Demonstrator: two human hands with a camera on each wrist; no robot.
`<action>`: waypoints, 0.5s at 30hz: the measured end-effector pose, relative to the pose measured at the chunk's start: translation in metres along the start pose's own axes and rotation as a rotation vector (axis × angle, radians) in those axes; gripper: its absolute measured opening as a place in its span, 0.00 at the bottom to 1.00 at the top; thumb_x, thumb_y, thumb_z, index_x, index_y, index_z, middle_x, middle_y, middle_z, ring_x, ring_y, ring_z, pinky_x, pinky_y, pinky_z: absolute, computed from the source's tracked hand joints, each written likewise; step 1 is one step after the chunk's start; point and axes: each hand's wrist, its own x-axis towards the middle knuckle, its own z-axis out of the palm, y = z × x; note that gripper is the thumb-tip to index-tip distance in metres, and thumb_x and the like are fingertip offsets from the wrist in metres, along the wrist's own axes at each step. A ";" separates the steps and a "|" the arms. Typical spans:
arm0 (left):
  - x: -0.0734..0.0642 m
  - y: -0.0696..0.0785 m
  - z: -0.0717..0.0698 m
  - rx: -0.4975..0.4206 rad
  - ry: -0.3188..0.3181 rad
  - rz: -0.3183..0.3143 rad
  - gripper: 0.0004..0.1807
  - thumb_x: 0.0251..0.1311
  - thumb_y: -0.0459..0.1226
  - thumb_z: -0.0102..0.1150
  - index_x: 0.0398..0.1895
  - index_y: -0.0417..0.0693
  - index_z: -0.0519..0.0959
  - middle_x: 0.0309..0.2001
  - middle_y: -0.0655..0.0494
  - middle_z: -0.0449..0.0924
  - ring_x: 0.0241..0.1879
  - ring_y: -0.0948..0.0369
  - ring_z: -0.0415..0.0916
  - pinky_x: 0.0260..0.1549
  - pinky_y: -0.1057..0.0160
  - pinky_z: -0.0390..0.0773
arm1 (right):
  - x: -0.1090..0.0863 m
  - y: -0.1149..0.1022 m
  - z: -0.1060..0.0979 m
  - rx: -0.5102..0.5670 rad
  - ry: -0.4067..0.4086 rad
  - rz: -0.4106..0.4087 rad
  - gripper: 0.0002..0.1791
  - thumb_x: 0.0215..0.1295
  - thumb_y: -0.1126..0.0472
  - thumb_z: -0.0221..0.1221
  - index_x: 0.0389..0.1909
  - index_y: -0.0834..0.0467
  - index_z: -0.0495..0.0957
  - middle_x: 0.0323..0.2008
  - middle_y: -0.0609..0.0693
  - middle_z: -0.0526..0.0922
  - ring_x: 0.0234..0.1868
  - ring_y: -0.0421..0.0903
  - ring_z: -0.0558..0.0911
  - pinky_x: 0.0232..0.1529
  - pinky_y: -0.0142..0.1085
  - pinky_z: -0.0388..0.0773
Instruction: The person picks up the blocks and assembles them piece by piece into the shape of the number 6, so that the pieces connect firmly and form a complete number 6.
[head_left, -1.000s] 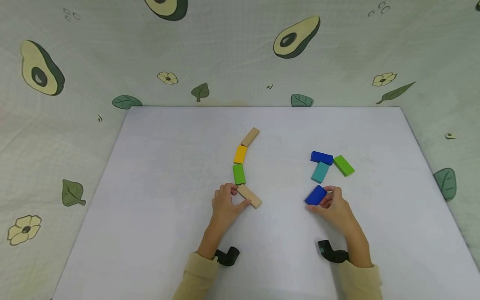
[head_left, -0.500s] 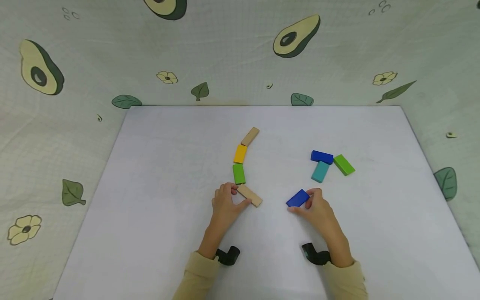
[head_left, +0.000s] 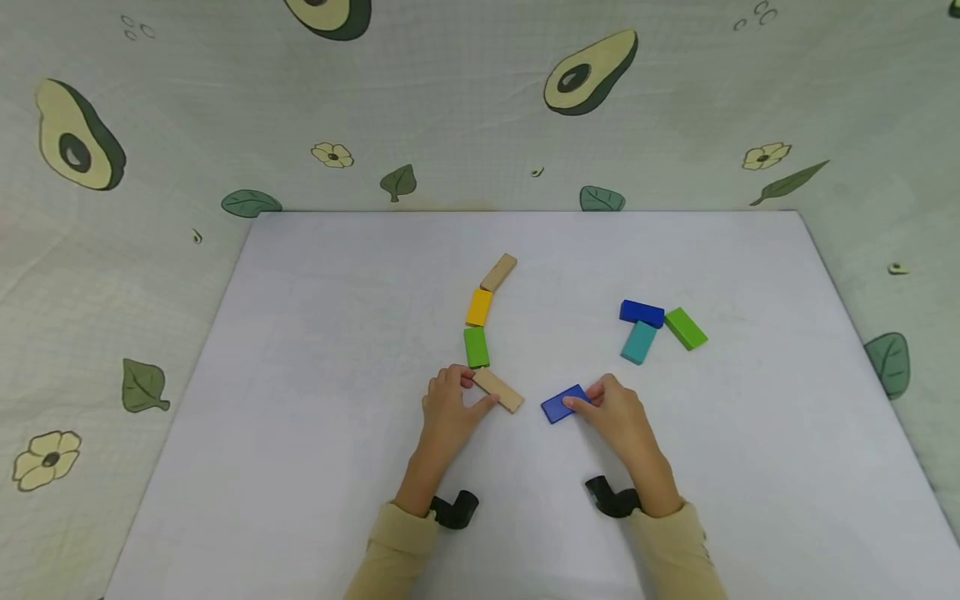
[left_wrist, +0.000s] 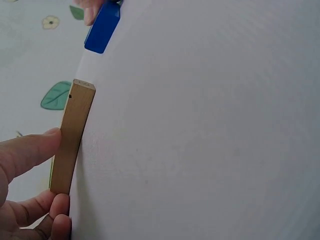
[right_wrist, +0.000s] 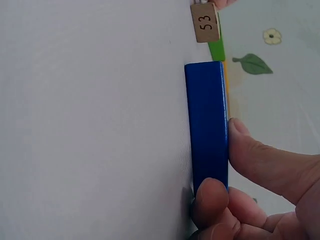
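Leftward since the earlier frame: the blue block [head_left: 555, 407], carried by my right hand [head_left: 617, 417], while my left hand [head_left: 448, 410] has stayed put. My left fingers curl at the far-left end of the wooden block [head_left: 499, 390], thumb against its near side, pinching it lightly. Just beyond that end sits the green block [head_left: 476, 347]. The wooden block's long axis runs from far left to near right. Across a small gap, right of my left thumb, comes the blue block's free end; its axis slants the other way, near left to far right. My right hand is the nearer, pinching its right end with thumb on the face and fingers curled behind. Whether it touches the table [head_left: 337, 333] I can't tell. As for writing, "53" is on the wooden block's end in the right wrist view; I can read nothing else.
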 end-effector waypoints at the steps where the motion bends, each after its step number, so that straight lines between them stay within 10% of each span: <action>1: 0.000 0.000 0.000 -0.004 -0.001 -0.003 0.24 0.51 0.47 0.66 0.45 0.46 0.69 0.38 0.53 0.70 0.42 0.56 0.64 0.40 0.56 0.59 | 0.001 -0.001 0.001 0.003 -0.007 -0.003 0.20 0.59 0.51 0.62 0.37 0.64 0.70 0.27 0.54 0.76 0.29 0.46 0.72 0.29 0.34 0.68; 15: 0.001 0.002 -0.002 -0.003 -0.010 -0.021 0.21 0.52 0.47 0.65 0.43 0.46 0.70 0.37 0.53 0.70 0.39 0.57 0.64 0.39 0.57 0.59 | 0.008 -0.009 0.003 0.034 -0.048 -0.046 0.13 0.63 0.54 0.58 0.30 0.61 0.71 0.20 0.49 0.78 0.25 0.45 0.70 0.27 0.34 0.64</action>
